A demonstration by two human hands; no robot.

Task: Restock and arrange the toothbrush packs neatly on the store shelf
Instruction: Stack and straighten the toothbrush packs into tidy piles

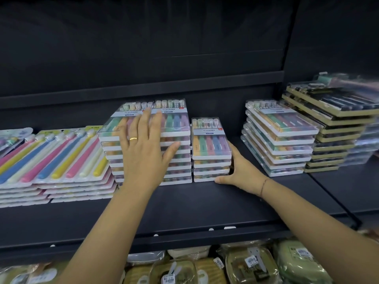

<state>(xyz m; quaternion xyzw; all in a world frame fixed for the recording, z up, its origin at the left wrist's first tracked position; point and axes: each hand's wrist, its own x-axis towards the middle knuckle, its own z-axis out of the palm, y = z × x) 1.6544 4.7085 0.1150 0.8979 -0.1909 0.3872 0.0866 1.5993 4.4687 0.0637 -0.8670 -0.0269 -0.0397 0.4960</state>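
Toothbrush packs in short stack [211, 144] sit mid-shelf [184, 206], just beside two taller stacks [176, 132] of the same clear-lid packs. Right hand [242, 169] grip holding short stack at its right side, thumb along bottom front edge. Left hand [143, 148] grip wide, fingers flat across taller stacks' tops; gold ring [133, 138] on it. Pack labels: grey band, red corner tag, print too blurred to read. Leaning stack [281, 138] and black-gold packs [336, 119] right, carded brushes [53, 158] left. Barcode stickers [251, 261] on goods below.
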